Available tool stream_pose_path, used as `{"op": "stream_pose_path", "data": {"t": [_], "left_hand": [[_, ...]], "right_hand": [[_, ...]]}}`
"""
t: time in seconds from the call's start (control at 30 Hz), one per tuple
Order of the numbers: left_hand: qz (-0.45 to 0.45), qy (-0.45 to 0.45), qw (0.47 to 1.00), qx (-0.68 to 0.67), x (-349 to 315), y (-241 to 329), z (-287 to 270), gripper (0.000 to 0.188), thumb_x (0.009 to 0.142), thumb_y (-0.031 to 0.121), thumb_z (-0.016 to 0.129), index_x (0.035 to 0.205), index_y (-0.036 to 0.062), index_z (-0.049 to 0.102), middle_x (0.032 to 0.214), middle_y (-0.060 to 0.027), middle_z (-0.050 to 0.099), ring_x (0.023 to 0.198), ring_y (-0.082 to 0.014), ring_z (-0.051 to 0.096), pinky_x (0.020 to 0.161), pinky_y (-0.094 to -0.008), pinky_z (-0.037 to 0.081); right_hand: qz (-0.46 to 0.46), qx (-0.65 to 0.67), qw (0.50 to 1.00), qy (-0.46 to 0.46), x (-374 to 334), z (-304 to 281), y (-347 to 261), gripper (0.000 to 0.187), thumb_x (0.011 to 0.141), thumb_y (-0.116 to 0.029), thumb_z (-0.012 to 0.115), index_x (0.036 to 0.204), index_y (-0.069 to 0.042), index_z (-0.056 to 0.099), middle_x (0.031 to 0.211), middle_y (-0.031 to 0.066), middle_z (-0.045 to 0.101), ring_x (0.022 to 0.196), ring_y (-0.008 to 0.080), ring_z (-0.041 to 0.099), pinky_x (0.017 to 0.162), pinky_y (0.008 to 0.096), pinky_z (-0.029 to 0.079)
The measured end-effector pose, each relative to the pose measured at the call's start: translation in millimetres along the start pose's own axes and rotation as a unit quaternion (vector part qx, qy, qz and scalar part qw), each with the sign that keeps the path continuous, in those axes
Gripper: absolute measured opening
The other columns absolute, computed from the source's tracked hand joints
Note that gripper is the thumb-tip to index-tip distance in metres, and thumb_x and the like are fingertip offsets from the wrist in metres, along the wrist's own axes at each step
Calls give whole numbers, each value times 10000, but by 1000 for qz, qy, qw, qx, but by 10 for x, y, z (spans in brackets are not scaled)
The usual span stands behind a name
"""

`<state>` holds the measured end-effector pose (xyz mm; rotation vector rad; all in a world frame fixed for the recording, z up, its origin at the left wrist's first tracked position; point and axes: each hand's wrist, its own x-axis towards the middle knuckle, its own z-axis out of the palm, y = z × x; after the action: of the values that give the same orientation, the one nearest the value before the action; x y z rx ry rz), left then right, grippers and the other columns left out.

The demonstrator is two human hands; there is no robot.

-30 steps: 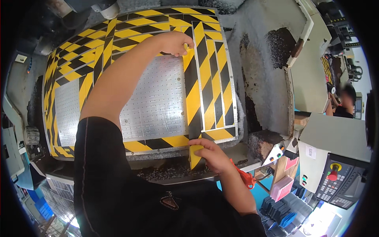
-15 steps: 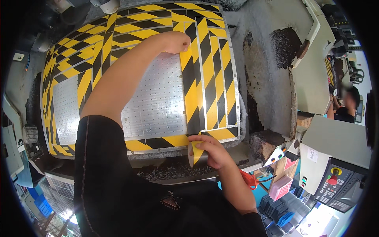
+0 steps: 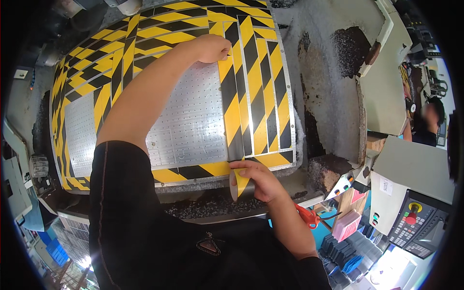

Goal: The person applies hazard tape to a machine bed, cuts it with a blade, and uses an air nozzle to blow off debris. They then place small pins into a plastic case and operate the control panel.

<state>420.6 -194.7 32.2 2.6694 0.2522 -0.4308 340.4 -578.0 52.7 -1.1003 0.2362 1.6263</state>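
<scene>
A silver metal plate (image 3: 188, 123) dotted with small holes lies before me, largely covered by strips of yellow-and-black hazard tape (image 3: 253, 82). Across its right part runs one tape strip (image 3: 231, 104), from my left hand down to the roll. My left hand (image 3: 212, 48) is closed at the strip's far end, fingers curled in a pinch. At the near edge, my right hand (image 3: 261, 180) grips the roll of hazard tape (image 3: 235, 186), with fingers over its rim. My left forearm covers part of the plate.
Rusty, grimy machine walls (image 3: 333, 96) flank the plate. An orange-red tool (image 3: 308, 216) hangs beside my right forearm. To the right stands a control panel (image 3: 413, 224) with a red button. Metal chips (image 3: 208, 205) line the near trough. Another person (image 3: 427, 121) is at far right.
Both hands keep their grips, the left at the strip's far end and the right on the roll. The whole view has shifted slightly; the person at far right has moved a little.
</scene>
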Motion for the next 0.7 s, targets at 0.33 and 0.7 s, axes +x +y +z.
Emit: {"op": "stream_pose_path", "data": {"t": [0.33, 0.7], "left_hand": [[90, 277, 950, 110, -322, 45, 437, 179, 956, 241, 618, 951, 66, 656, 991, -93, 675, 999, -305, 633, 899, -441, 498], [61, 193, 951, 232, -471, 129, 839, 657, 1052, 521, 329, 1559, 104, 294, 1622, -52, 294, 1518, -179, 200, 1255, -403, 129]], "right_hand": [[-5, -24, 1000, 4, 52, -29, -8, 408, 880, -140, 575, 1240, 47, 618, 946, 150, 685, 951, 229, 641, 911, 332, 481], [-2, -8, 1000, 16, 22, 30, -32, 400, 889, -132, 575, 1244, 48, 614, 946, 154, 687, 945, 235, 652, 898, 340, 498]]}}
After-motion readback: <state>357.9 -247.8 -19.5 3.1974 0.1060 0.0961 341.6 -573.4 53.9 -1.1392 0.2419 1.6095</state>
